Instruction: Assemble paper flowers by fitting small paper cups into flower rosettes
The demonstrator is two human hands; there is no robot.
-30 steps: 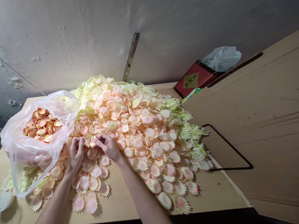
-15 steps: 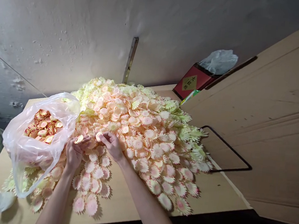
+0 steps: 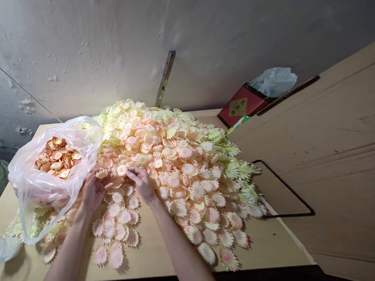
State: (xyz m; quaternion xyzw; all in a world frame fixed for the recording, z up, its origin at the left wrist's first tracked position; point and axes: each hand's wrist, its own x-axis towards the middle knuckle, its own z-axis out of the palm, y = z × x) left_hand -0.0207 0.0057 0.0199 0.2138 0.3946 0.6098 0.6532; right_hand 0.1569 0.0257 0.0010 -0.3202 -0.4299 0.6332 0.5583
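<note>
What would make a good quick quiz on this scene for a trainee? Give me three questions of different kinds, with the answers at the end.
1. True or false: the large plastic bag beside the pile of flower pieces is tied shut.
2. Which of these is beyond the pile, toward the right?
A. a blue bucket
B. a red box with a yellow diamond label
C. a wicker basket
3. Fill in: of the person's two hands, the ____ one is nearer the large bag.

Key:
1. False; its mouth is open and flower pieces show inside.
2. B.
3. Left; the left hand is close by the bag's edge.
</note>
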